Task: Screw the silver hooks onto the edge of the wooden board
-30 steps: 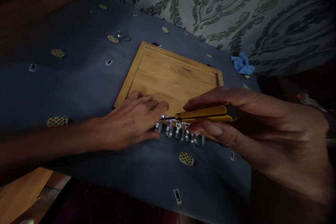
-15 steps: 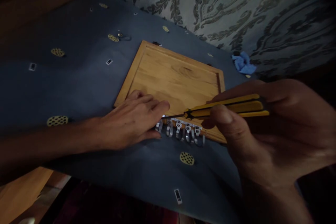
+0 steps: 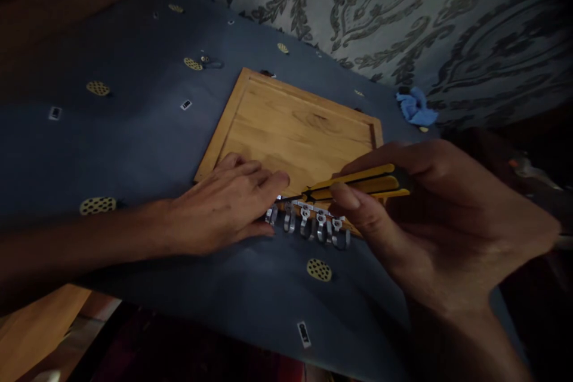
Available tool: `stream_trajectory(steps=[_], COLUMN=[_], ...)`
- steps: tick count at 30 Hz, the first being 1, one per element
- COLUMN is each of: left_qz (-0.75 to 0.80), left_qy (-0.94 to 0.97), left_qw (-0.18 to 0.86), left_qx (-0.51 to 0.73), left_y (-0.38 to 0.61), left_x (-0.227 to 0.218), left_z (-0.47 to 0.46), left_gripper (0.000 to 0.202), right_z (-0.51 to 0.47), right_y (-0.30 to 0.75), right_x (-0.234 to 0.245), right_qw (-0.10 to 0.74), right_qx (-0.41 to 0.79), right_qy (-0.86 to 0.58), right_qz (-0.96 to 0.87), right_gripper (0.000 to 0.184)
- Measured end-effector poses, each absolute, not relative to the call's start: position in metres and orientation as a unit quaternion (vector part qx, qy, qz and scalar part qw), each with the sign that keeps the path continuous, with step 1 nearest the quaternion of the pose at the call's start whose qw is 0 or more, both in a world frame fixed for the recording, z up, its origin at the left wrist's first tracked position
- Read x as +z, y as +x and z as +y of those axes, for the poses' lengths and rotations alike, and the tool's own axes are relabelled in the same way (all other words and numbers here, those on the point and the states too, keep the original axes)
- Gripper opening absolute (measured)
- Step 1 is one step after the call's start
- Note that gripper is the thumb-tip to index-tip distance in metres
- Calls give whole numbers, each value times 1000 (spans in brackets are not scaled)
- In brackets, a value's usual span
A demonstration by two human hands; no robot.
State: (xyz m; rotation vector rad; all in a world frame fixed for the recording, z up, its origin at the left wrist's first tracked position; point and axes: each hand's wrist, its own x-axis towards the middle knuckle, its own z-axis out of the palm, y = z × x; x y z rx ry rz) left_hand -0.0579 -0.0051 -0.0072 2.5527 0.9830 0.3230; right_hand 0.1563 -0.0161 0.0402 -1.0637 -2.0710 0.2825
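Observation:
A wooden board (image 3: 286,125) with a raised rim lies on the blue cloth. Along its near edge runs a metal hook rail (image 3: 321,218) with several curved hooks hanging off it. My left hand (image 3: 224,203) is clamped over the rail's left end and the board's edge, fingers on top and thumb below; its grip hides that end. In my right hand (image 3: 416,221) is a screwdriver (image 3: 362,184) with a yellow and black handle, pinched between thumb and fingers. Its shaft points left to the rail beside my left fingertips. The exact contact of the tip cannot be made out.
The blue patterned tablecloth (image 3: 134,149) covers the table. A crumpled light-blue cloth (image 3: 416,108) lies at the back right, by the patterned wall (image 3: 358,6). Small metal items (image 3: 210,62) sit beyond the board's left side. Wooden furniture (image 3: 40,328) shows at the lower left.
My right hand and the screwdriver have shifted left, bringing the handle closer to the rail. The left hand, the board and the rail have stayed in place.

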Motion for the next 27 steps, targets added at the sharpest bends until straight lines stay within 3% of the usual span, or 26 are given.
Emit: stream_trajectory(steps=[6,11,18,27], left_qz=[351,346,344,349], left_qy=[910,912,911,911], left_qw=[187,188,190,186], left_qx=[119,113,124,120], left_y=[-58,-58,-60,-59], left_x=[-8,-6,-9,-10], left_z=[-4,-4,-5,-5], left_gripper=[38,34,42,41], right_z=[-11,-6,-9,-10], right_y=[161,168,161,163], right_x=[47,52,45,49], right_qw=[373,328,380,355], right_qx=[266,356,164,144], right_qy=[-392,-364,-361,-382], right_qz=[-798,-796,-835,-841], right_gripper=[33,29,13,12])
